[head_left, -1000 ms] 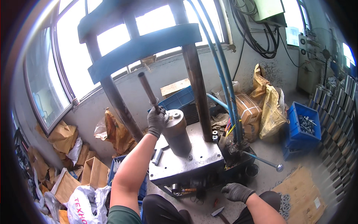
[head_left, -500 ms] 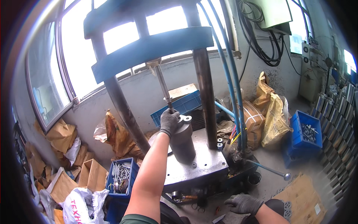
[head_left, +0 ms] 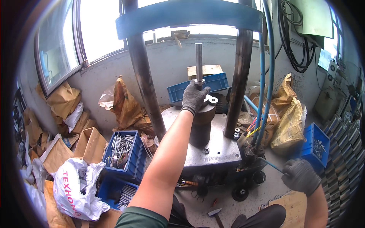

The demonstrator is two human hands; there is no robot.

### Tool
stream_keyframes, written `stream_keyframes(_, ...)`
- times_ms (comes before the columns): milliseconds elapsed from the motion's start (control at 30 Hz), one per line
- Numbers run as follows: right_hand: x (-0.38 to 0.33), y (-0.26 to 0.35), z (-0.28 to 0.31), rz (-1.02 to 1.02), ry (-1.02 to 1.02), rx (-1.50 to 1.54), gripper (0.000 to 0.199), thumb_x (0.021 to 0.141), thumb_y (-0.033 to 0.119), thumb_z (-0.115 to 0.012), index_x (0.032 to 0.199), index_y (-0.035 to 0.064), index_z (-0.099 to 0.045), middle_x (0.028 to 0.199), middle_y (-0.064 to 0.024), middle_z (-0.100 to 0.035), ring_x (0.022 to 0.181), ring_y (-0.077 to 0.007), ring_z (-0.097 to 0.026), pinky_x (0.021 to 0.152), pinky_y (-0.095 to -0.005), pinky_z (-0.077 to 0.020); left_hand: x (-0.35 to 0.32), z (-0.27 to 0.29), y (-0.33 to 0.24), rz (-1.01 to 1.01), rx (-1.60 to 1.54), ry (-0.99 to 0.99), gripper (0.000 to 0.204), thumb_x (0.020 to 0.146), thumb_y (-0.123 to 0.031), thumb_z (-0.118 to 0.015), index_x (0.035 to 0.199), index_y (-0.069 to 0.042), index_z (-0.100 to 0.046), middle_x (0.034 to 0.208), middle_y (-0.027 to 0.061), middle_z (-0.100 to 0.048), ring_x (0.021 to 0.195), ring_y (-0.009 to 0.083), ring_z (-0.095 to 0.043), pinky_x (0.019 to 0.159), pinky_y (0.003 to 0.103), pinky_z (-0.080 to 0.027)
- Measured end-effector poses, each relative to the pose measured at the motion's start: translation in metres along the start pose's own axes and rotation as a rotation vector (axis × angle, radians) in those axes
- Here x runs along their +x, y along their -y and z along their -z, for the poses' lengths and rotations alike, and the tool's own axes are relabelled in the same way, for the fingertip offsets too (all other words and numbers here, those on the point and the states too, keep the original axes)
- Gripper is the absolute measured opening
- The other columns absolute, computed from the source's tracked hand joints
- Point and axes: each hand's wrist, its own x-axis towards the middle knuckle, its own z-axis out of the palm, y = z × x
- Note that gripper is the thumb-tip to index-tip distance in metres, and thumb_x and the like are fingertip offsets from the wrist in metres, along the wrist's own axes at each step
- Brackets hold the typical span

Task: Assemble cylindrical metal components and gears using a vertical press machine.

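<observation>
A bright steel shaft (head_left: 199, 62) with a collar near its lower part stands upright above a dark metal cylinder (head_left: 201, 129). My gloved left hand (head_left: 194, 98) is closed around the shaft's lower part, just over the cylinder. Beside those fingers a white ring-ended part (head_left: 211, 99) lies on the cylinder's top. The cylinder rests on the steel bed (head_left: 222, 150) of a press, between two dark posts. At the right, my gloved right hand (head_left: 302, 175) is closed over the end of a thin lever (head_left: 270, 163) that runs from the press's base; the glove hides the lever's knob.
Overhead spans the blue crossbeam (head_left: 190, 17). Blue hoses (head_left: 270, 76) run down at the right. Blue bins (head_left: 123, 152) of metal rods and a white sack (head_left: 78, 190) stand left. A hammer (head_left: 215, 213) lies on the floor. Metal bars (head_left: 338, 152) are stacked at the right.
My right hand has gone from beside my knee out to the lever's end and closed on it. My left hand stays on the shaft, which now stands more upright in view. The view has shifted.
</observation>
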Motion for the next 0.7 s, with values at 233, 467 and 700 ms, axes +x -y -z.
stream_keyframes(233, -0.016, -0.004, -0.015, -0.126, 0.393, 0.168, 0.047, 0.086, 0.042, -0.075, 0.118, 0.0081, -0.075, 0.115, -0.0169, -0.076, 0.102, -0.0350, -0.074, 0.090, -0.0454, -0.0588, -0.008, -0.006, 0.002, -0.233, -0.310, -0.114, 0.051, 0.100, -0.024, -0.077, 0.142, -0.011, -0.052, 0.093, 0.0071, -0.071, 0.073, 0.0142, -0.068, 0.067, 0.033, -0.057)
stream_keyframes(467, -0.043, 0.037, -0.041, -0.256, 0.455, 0.104, 0.055, 0.086, 0.061, -0.073, 0.104, 0.0091, -0.080, 0.102, -0.0178, -0.076, 0.095, -0.0380, -0.074, 0.086, -0.0464, -0.0586, -0.005, 0.005, -0.004, -0.047, -0.448, -0.006, 0.038, 0.107, -0.044, -0.065, 0.122, -0.009, -0.065, 0.086, 0.0019, -0.066, 0.080, 0.0104, -0.062, 0.072, 0.030, -0.055)
stream_keyframes(700, -0.076, 0.050, -0.076, -0.468, 0.227, 0.268, 0.045, 0.084, 0.052, -0.078, 0.095, 0.0082, -0.082, 0.091, -0.0173, -0.075, 0.087, -0.0366, -0.074, 0.080, -0.0444, -0.0584, 0.002, 0.006, -0.006, -0.012, -0.393, 0.040, 0.042, 0.107, -0.046, -0.062, 0.117, -0.004, -0.063, 0.082, 0.0042, -0.065, 0.076, 0.0119, -0.062, 0.071, 0.031, -0.053)
